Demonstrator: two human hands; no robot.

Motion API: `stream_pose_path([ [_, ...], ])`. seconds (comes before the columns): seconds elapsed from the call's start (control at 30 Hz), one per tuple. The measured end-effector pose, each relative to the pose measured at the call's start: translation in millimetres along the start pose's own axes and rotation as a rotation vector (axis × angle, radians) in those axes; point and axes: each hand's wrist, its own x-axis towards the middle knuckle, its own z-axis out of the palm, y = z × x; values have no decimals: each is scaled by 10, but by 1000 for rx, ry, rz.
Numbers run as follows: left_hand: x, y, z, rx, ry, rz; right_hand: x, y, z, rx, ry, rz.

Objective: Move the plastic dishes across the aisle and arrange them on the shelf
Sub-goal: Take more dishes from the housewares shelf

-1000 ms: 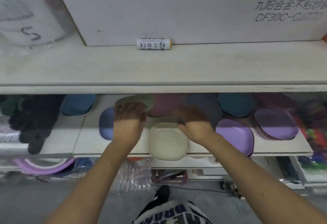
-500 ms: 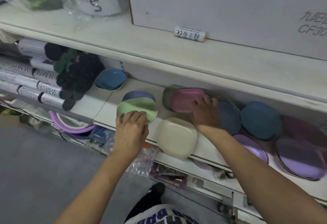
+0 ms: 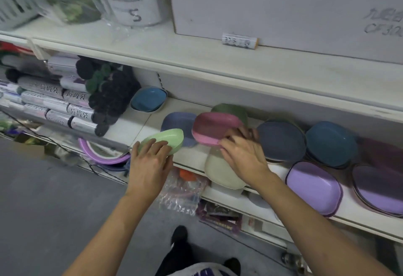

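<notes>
Pink dish point(image 3: 214, 128) now lifted in right hand's point(image 3: 244, 154) grip; left hand point(image 3: 150, 162) still grips green dish point(image 3: 165, 139).

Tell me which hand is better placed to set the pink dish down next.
Right. The right hand already holds the pink dish by its near rim; the left hand is busy gripping the green dish.

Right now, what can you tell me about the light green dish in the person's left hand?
The light green dish is a shallow, rounded-rectangle piece, apparently matte plastic, with nothing visible inside. It sits tilted at the front edge of the shelf, its far rim raised. The left hand grips its near rim, fingers curled over the top. A blue-grey dish lies just behind it; whether they touch is unclear.
</notes>
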Motion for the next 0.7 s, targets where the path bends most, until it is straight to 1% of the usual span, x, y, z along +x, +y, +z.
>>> stream_pose_path([
  [0.17,-157,-765,-88,-86,89,-75,476,-703,-98,29,59,-138],
  [0.33,-525,-1971,-426,-60,180,-205,1319,-1859,123,96,115,-365],
  [0.43,-975,-3068,-720,-3,240,-295,1892,-2988,337,175,113,-494],
  [0.53,-1492,-4073,-1058,76,263,-387,2356,-4198,487,284,119,-632],
  [0.6,-1807,-4656,-1285,114,251,-446,2643,-4974,572,340,116,-698],
  [0.7,-2229,-5404,-1558,151,244,-596,3040,-6036,701,411,93,-803],
])
